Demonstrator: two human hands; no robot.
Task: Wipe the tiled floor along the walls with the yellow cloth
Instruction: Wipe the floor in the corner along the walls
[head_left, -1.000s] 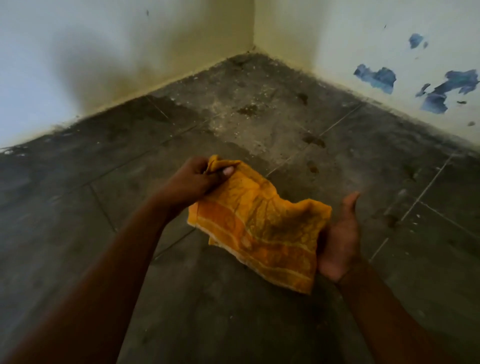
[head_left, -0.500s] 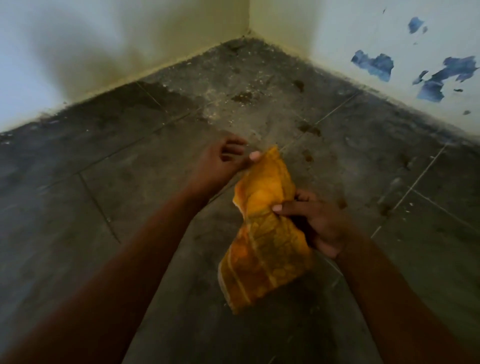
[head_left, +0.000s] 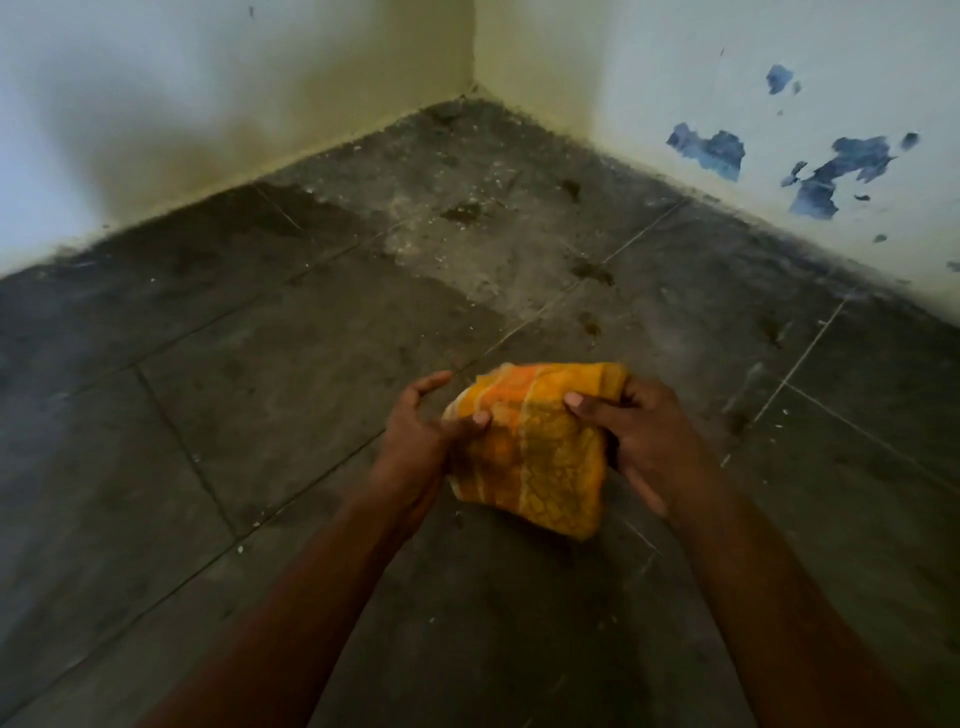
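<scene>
The yellow cloth, orange-striped and folded into a thick pad, is held above the dark tiled floor between both hands. My left hand supports its left edge with the thumb pressed onto the fabric and the fingers spread loosely behind. My right hand grips the right edge, thumb on top and fingers curled underneath. The cloth hangs clear of the tiles, and its underside is hidden.
Two pale walls meet in a corner ahead. The right wall has patches of peeled blue paint. A paler dusty patch with dark stains covers the tiles near the corner. Grout lines cross the floor.
The cloth went from spread open to a hanging twist and is now folded into a compact pad. Both hands have come together on its two sides, closer to me.
</scene>
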